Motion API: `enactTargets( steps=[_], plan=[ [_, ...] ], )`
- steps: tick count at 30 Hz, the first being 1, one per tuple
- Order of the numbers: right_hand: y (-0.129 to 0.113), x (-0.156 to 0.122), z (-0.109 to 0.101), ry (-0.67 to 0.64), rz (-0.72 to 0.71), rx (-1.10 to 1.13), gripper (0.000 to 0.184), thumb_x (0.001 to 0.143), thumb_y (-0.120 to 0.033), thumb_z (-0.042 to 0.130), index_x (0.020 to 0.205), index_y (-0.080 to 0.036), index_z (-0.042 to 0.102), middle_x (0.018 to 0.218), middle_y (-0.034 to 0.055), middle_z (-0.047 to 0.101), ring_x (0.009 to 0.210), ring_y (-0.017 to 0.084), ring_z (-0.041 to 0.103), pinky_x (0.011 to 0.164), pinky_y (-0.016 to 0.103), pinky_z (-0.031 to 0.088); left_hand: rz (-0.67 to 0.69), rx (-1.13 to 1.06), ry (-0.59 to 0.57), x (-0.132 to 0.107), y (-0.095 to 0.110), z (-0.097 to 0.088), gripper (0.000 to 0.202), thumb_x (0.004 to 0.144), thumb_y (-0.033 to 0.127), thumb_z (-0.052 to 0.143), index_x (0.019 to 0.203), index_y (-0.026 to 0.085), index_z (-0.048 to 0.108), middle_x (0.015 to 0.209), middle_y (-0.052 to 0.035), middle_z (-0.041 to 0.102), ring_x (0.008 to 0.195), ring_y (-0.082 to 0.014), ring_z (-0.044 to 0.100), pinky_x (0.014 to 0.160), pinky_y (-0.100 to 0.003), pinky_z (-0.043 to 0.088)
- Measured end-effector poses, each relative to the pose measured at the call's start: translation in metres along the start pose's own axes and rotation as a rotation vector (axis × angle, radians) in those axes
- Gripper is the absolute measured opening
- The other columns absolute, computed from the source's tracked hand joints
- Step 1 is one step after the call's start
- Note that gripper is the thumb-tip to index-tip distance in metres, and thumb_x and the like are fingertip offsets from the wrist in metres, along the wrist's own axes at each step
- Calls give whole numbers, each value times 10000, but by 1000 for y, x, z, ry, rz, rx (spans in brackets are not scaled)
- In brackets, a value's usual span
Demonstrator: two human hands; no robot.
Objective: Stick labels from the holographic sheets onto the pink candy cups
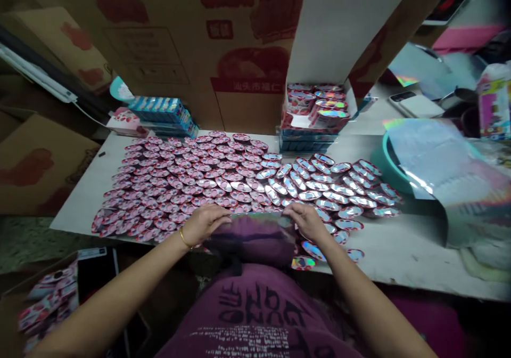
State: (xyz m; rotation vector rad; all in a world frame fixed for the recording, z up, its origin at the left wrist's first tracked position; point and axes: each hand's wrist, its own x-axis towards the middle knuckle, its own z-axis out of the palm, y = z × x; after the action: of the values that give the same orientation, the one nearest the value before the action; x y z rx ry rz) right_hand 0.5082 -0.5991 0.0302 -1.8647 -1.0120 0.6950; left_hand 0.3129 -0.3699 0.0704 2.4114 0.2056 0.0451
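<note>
Nearest: a heap of pink-and-white packets (50,304) lies below the worktop, at the person's left.

At the near edge: a thin, glossy, see-through film sheet (251,238) is held up in front of the purple printed shirt (259,310). Left hand (205,222): grip pinched on the sheet's upper left corner. Right hand (305,220): grip pinched on the upper right corner. Sheet is off the packs, whole as far as can be seen.

On the pale, flat worktop (411,246): closely set rows of pink-topped, pointed-oval packs (175,182) fill the left and middle. To the right, silvery, mirror-topped oval packs (318,186) lie more loosely, at mixed angles.

Progress, judged: partway. The silvery tops may carry film and the pink ones not; glare prevents confirming. If so, the larger share remains.

Right side: further iridescent film sheets (435,155) lie over a round teal plastic basin (386,158), apparently unused stock.

Far edge: a white card box with raised flap (319,59) holds several upright packs and stands on blue boxes; few appear boxed beside the number laid out. Behind, a large brown printed carton (167,6).
</note>
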Motion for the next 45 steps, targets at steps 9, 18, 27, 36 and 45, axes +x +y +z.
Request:
enactTargets(
  steps=[9, 18, 27, 36, 45],
  plan=[
    [-39, 60, 88, 74, 124, 118, 314, 799, -393, 446, 577, -175, 489, 537, -42, 433, 516, 88, 401, 514, 208, 330, 121, 189, -330, 31, -70, -81, 425, 768, 549, 433, 902, 200, 635, 878, -46, 643, 834, -164, 549, 751, -253, 354],
    [-22, 85, 116, 252, -148, -320, 220, 851, -262, 440, 965, -233, 626, 913, 42, 646, 855, 145, 572, 770, 260, 432, -55, 37, -267, 81, -71, 0, 302, 827, 347, 423, 723, 176, 648, 645, 2, 610, 620, -109, 502, 594, -203, 317],
    [12, 90, 114, 198, -328, -683, 265, 864, -223, 420, 1082, -198, 568, 1110, 73, 581, 941, 183, 521, 801, 306, 422, -207, -12, -289, 103, -90, 11, 284, 783, 343, 460, 653, 153, 628, 510, 35, 485, 527, -88, 390, 525, -197, 260],
    [-19, 105, 52, 116, -169, -297, 154, 839, -205, 433, 785, -189, 576, 881, 54, 600, 846, 158, 526, 756, 280, 414, -236, 87, -202, 124, -107, 37, 193, 747, 311, 520, 708, 187, 662, 765, -45, 630, 773, -166, 533, 725, -272, 368],
    [15, 156, 9, 188, 309, 317, 197, 720, -354, 546, 656, -169, 567, 552, -37, 513, 508, 90, 447, 521, 215, 345, -669, -1099, 12, 171, -82, 37, 485, 742, 541, 466, 914, 123, 639, 861, -91, 652, 707, -124, 570, 626, -225, 415]
  ],
)
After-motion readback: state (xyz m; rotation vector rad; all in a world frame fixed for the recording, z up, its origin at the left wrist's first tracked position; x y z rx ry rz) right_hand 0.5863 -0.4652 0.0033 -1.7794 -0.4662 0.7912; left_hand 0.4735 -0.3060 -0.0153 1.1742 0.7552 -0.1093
